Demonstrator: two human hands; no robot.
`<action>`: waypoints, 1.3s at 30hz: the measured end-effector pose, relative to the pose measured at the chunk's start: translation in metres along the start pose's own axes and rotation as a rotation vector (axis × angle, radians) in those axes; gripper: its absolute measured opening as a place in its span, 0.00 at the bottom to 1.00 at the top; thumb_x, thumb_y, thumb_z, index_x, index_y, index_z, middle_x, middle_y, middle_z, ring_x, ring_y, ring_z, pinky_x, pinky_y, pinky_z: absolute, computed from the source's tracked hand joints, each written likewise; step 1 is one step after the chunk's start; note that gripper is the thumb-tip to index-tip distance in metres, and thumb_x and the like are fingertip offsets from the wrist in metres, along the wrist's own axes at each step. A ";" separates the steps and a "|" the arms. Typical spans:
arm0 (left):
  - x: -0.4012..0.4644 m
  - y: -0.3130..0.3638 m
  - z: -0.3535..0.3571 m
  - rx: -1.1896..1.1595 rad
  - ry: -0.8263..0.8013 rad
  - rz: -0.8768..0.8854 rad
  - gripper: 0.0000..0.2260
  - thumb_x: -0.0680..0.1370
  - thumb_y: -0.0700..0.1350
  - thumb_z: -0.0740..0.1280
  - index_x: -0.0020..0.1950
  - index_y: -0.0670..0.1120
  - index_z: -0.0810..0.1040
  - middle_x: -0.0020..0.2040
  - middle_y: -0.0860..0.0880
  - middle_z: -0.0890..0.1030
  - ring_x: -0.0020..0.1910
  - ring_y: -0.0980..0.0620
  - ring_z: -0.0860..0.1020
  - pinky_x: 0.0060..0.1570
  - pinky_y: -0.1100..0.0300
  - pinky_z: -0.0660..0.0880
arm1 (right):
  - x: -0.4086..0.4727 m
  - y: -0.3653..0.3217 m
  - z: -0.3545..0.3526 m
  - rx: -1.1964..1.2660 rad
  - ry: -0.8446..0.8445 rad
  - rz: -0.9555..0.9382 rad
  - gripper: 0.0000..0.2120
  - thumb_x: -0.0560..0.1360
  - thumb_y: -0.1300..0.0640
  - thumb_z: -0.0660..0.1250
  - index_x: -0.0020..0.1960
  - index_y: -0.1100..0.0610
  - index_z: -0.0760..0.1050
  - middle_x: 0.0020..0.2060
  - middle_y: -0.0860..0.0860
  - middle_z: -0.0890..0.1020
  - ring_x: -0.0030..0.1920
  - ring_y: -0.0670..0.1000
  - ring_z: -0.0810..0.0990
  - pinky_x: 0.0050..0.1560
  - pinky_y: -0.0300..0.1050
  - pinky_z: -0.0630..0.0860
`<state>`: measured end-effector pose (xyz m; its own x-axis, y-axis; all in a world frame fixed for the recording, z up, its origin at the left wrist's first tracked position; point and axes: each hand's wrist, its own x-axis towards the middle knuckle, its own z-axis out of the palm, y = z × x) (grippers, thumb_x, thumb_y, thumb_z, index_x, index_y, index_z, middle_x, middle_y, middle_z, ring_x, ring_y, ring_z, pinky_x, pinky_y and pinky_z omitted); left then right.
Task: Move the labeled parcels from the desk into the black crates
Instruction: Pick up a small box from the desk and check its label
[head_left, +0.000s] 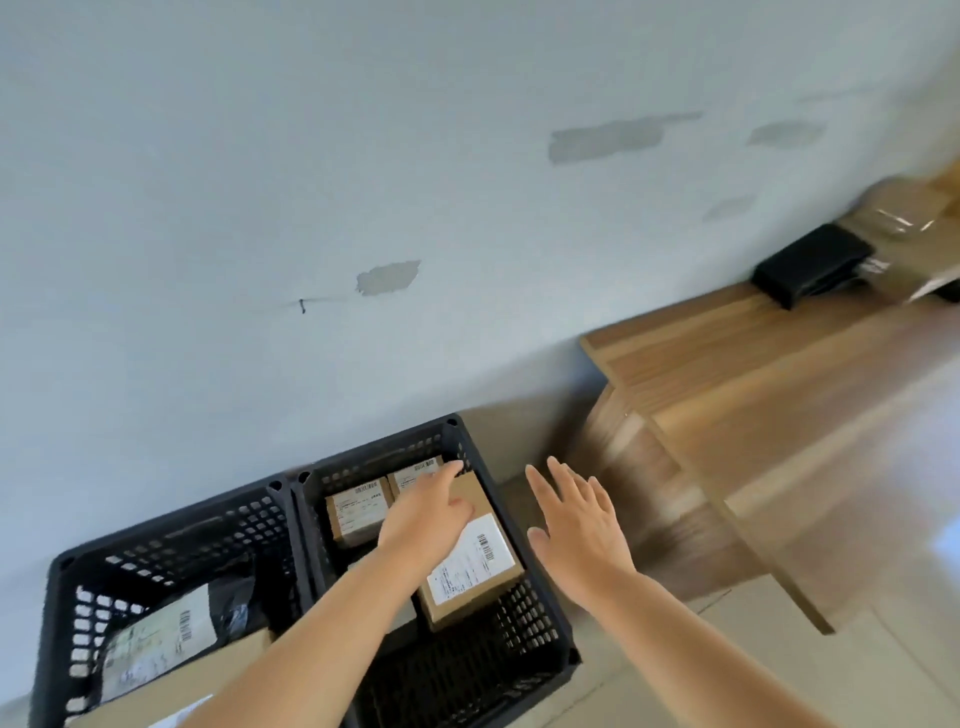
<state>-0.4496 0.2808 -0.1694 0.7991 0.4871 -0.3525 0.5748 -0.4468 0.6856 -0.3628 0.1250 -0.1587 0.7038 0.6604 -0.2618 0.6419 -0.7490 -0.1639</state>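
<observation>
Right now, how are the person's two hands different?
The left hand rests on a cardboard parcel inside the right black crate; the right hand touches nothing. The left hand is over the crate, the right hand beside it, above the floor. Both have fairly straight fingers.

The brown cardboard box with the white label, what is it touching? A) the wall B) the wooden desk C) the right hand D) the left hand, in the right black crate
D: the left hand rests on the brown cardboard box with the white label inside the right black plastic crate; the right hand hovers open beside it.
</observation>
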 end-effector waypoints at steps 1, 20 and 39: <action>-0.004 0.016 -0.001 0.018 0.003 0.025 0.25 0.79 0.49 0.60 0.76 0.55 0.60 0.71 0.50 0.70 0.46 0.53 0.80 0.45 0.56 0.77 | -0.007 0.011 -0.012 0.006 0.020 0.013 0.32 0.81 0.51 0.55 0.79 0.47 0.42 0.79 0.50 0.45 0.78 0.50 0.43 0.77 0.49 0.38; -0.042 0.364 0.246 0.045 -0.083 0.428 0.23 0.80 0.53 0.62 0.75 0.54 0.63 0.70 0.53 0.71 0.67 0.57 0.70 0.62 0.62 0.68 | -0.172 0.398 -0.133 0.171 0.345 0.366 0.31 0.76 0.52 0.60 0.77 0.47 0.53 0.76 0.46 0.55 0.77 0.49 0.52 0.75 0.45 0.50; 0.060 0.544 0.409 -0.053 -0.088 0.413 0.21 0.80 0.52 0.61 0.73 0.52 0.65 0.69 0.49 0.72 0.55 0.62 0.74 0.47 0.66 0.75 | -0.150 0.657 -0.193 0.109 0.334 0.400 0.27 0.78 0.52 0.60 0.75 0.47 0.58 0.76 0.45 0.57 0.75 0.48 0.54 0.74 0.43 0.51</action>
<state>-0.0167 -0.2398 -0.0778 0.9736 0.2085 -0.0927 0.1952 -0.5510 0.8113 0.0124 -0.4555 -0.0434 0.9570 0.2898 -0.0100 0.2809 -0.9351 -0.2162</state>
